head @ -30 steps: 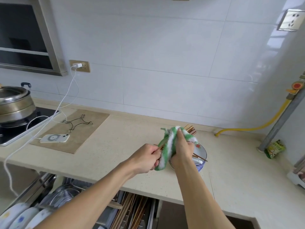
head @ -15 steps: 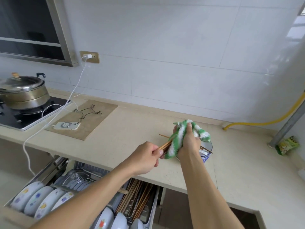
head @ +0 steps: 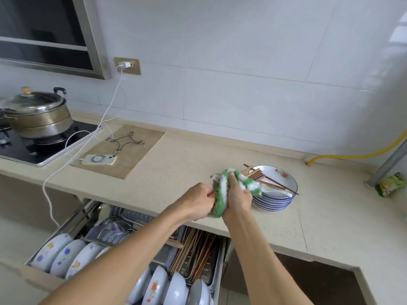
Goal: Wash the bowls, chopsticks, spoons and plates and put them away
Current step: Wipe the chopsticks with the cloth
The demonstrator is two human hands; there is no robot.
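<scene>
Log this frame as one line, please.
phase: drying chopsticks | right hand: grips green cloth round them | left hand: pinches their ends | drawer: open

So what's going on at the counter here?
A person is drying chopsticks. The right hand grips a green and white cloth wrapped around them, and the left hand pinches their near ends. A stack of plates sits beside them, above an open drawer of dishes.
</scene>
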